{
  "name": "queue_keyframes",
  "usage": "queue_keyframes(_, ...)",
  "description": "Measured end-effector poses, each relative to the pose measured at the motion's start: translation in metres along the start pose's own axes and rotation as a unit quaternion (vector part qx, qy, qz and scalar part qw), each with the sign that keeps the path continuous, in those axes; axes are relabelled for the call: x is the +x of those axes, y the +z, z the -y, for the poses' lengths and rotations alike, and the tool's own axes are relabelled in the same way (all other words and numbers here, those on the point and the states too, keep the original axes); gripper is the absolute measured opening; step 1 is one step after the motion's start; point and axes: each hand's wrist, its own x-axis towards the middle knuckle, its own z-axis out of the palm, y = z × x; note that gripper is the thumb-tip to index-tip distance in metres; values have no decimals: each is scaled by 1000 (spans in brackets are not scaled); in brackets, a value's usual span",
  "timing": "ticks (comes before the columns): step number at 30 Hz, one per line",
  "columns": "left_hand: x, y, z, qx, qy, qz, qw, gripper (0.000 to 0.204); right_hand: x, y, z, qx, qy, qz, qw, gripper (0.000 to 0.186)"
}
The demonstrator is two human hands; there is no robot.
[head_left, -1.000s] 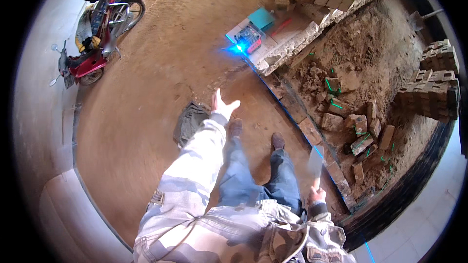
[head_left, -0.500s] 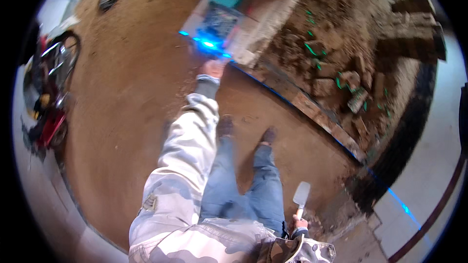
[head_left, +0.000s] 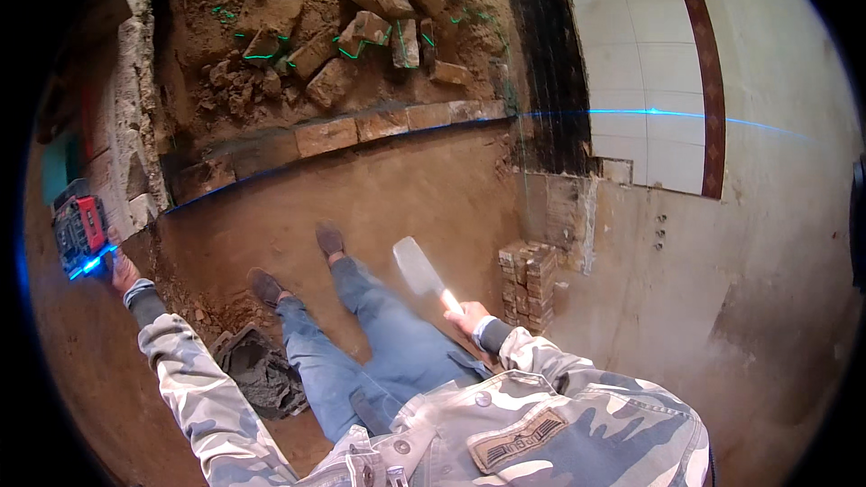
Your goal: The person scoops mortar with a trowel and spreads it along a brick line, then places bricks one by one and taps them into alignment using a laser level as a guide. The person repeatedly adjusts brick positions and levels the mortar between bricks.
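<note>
On the right, my right hand [head_left: 468, 317] is closed round the handle of a trowel [head_left: 418, 267] with a broad, flat, pale metal blade. The blade points up and to the left, above the ground in front of my legs. My left arm stretches far out to the left. At its end my left hand [head_left: 124, 272] is at the edge of a boxy red-and-dark device [head_left: 82, 227], with a bright blue light beside the fingers. The fingers are partly hidden by glare, so whether they grip the device is unclear.
A low brick row [head_left: 382, 125] crosses ahead, a blue line along it. Behind it lie loose broken bricks [head_left: 330, 69] with green light marks. A heap of grey mortar [head_left: 260, 372] is by my left leg. Stacked bricks [head_left: 528, 285] stand near the right wall [head_left: 667, 307].
My view has swung to the right, so the brick row now lies across the front. The trowel is raised higher from beside my right leg. My left hand stays by the device.
</note>
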Motion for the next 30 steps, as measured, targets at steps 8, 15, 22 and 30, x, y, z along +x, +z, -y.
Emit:
queue_keyframes(8, 7, 6, -10, -5, -4, -10, 1000, 39, 31, 11, -10, -31, -15, -17, 999, 40)
queue_keyframes(15, 5, 14, -17, -13, -9, -4, 1000, 45, 34, 15, -18, 14, -33, -25, 999, 34)
queue_keyframes(22, 13, 2, -16, -7, -9, -9, 1000, 52, 19, 13, 13, 43, -14, -3, 999, 34)
queue_keyframes(30, 16, -6, -17, -11, -13, -14, 1000, 61, 22, 19, 8, -10, -18, -3, 1000, 42)
